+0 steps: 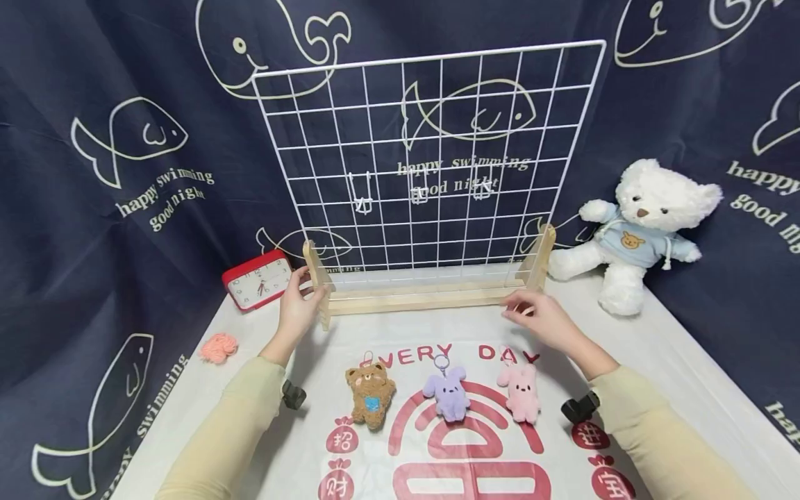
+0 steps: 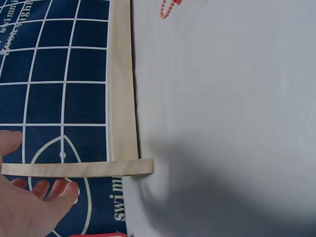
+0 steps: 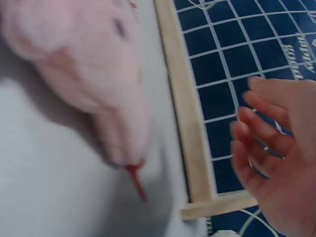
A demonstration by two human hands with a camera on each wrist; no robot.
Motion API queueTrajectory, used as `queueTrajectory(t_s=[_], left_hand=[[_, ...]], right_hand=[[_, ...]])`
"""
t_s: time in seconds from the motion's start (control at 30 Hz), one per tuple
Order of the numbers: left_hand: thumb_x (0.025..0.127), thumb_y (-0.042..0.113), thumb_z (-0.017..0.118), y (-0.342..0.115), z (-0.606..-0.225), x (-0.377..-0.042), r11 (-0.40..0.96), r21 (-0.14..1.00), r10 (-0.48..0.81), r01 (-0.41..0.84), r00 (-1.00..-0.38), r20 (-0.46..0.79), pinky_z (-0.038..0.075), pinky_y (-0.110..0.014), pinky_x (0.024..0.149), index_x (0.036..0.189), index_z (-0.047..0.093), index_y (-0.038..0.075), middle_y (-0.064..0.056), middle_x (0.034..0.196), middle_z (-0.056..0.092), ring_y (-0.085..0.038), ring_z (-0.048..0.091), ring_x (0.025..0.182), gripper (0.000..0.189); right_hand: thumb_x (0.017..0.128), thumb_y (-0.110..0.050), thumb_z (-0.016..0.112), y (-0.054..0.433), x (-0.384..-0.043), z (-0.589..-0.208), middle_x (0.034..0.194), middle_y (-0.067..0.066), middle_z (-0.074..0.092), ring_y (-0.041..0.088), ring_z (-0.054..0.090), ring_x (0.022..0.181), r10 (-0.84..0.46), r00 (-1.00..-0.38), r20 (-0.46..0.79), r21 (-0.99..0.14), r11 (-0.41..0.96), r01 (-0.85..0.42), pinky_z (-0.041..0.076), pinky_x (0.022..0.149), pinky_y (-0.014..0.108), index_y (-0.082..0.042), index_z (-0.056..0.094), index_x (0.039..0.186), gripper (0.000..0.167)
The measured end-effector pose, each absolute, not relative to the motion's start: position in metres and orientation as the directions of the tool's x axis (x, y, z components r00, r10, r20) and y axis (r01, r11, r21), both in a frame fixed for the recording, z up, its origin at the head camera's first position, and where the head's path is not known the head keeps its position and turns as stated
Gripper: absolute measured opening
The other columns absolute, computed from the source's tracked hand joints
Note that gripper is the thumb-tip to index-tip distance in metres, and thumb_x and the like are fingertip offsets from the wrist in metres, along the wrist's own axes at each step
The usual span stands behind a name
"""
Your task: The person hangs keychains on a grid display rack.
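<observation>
A white wire grid (image 1: 581, 126) stands upright in a wooden base (image 1: 419, 301). My left hand (image 1: 297, 305) is at the left wooden side piece (image 2: 79, 169), its thumb on one side and curved fingers on the other, with gaps visible. Close to the base's right end, my right hand (image 1: 542, 319) has loosely bent fingers and holds nothing. On the table before the base lie a brown bear keychain (image 1: 370, 396), a purple bunny keychain (image 1: 451, 397) and a pink bunny keychain (image 1: 522, 394). White hooks (image 1: 419, 191) hang on the grid.
A red-framed clock (image 1: 258, 279) leans at the left, behind a pink yarn bundle (image 1: 218, 348). At the right sits a white teddy bear (image 1: 644, 236) in a blue top. A dark printed curtain (image 1: 144, 55) hangs behind the white table.
</observation>
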State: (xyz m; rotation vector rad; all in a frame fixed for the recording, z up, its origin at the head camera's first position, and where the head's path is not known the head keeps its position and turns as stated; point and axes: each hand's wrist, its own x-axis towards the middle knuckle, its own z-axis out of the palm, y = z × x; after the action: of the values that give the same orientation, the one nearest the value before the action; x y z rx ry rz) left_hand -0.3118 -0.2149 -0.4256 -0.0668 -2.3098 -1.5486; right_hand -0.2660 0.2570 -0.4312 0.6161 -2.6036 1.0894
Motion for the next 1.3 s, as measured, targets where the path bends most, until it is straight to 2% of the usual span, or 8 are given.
queueTrajectory(t_s=[0.17,0.37,0.57,0.73,0.97,1.3], left_hand=[[0.096,0.005,0.068,-0.216,-0.432,-0.316,0.341,0.914,-0.179,0.22,-0.939,0.292,0.05,-0.051,0.104,0.147,0.045,-0.001,-0.028,0.139,0.053,-0.046,0.057,0.12,0.056],[0.096,-0.001,0.066,-0.215,-0.436,-0.32,0.32,0.925,-0.22,0.207,-0.933,0.285,0.052,-0.049,0.103,0.145,0.049,-0.001,-0.03,0.135,0.057,-0.045,0.059,0.117,0.051],[0.096,-0.001,0.064,-0.214,-0.441,-0.324,0.288,0.938,-0.25,0.19,-0.931,0.266,0.054,-0.044,0.1,0.143,0.053,-0.001,-0.028,0.131,0.059,-0.042,0.061,0.115,0.048],[0.096,-0.001,0.065,-0.214,-0.445,-0.324,0.263,0.949,-0.273,0.175,-0.93,0.247,0.052,-0.047,0.103,0.139,0.055,-0.002,-0.028,0.13,0.059,-0.042,0.059,0.116,0.044],[0.096,0.002,0.067,-0.215,-0.45,-0.322,0.263,0.956,-0.293,0.128,-0.934,0.205,0.051,-0.046,0.104,0.138,0.057,0.0,-0.026,0.129,0.06,-0.041,0.059,0.12,0.044],[0.096,0.001,0.066,-0.215,-0.453,-0.324,0.238,0.963,-0.303,0.126,-0.932,0.197,0.051,-0.044,0.104,0.139,0.058,0.001,-0.024,0.129,0.06,-0.039,0.059,0.12,0.044]], right_hand=[[0.091,-0.007,0.075,0.256,-0.268,-0.446,0.089,0.002,0.071,0.016,0.063,0.08,-0.421,-0.889,0.183,-0.675,0.603,-0.425,0.053,0.072,0.028,0.001,0.074,0.1,0.012],[0.086,-0.002,0.078,0.259,-0.271,-0.463,0.084,0.0,0.071,0.009,0.059,0.075,-0.471,-0.878,0.09,-0.693,0.603,-0.395,0.05,0.068,0.024,-0.002,0.073,0.092,0.008],[0.084,-0.001,0.079,0.256,-0.269,-0.47,0.077,-0.002,0.065,0.009,0.055,0.071,-0.439,-0.893,0.095,-0.7,0.608,-0.373,0.047,0.064,0.023,-0.002,0.071,0.089,0.008],[0.086,-0.002,0.078,0.253,-0.27,-0.474,0.074,-0.002,0.062,0.009,0.051,0.068,-0.423,-0.9,0.108,-0.705,0.606,-0.37,0.044,0.061,0.023,-0.003,0.071,0.084,0.007],[0.086,-0.003,0.079,0.257,-0.271,-0.476,0.072,-0.005,0.063,0.007,0.052,0.069,-0.421,-0.9,0.112,-0.682,0.626,-0.378,0.045,0.063,0.024,-0.008,0.071,0.08,0.011],[0.091,-0.004,0.073,0.258,-0.269,-0.472,0.08,-0.005,0.059,0.007,0.051,0.071,-0.497,-0.862,0.101,-0.607,0.656,-0.449,0.047,0.065,0.027,-0.009,0.066,0.083,0.012]])
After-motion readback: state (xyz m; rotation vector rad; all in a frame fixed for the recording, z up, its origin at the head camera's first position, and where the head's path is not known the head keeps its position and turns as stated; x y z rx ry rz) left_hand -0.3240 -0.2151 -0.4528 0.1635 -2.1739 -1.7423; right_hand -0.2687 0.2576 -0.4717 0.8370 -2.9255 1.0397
